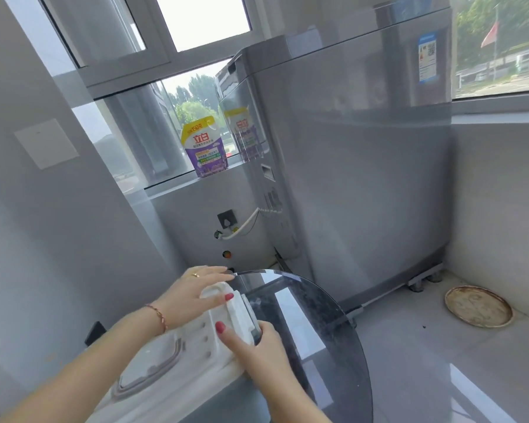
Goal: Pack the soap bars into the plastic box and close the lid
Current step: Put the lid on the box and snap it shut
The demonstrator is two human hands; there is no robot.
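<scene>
A white plastic box (177,377) lies on a round dark glass table (312,325), its lid down and a grey-rimmed recessed handle (148,369) on top. At the box's far end is a white clasp (240,314). My left hand (193,296) lies over the far end, with its fingers across the top of the clasp and its thumb on the near side. My right hand (257,349) grips the box's right edge, with the thumb pressed on the lid beside the clasp. No soap bars are visible; the inside of the box is hidden.
A tall grey washing machine (348,178) stands behind the table on a wheeled base. A purple detergent pouch (203,148) stands on the window sill. A round rusty plate (478,306) lies on the floor at the right. A white wall is close on the left.
</scene>
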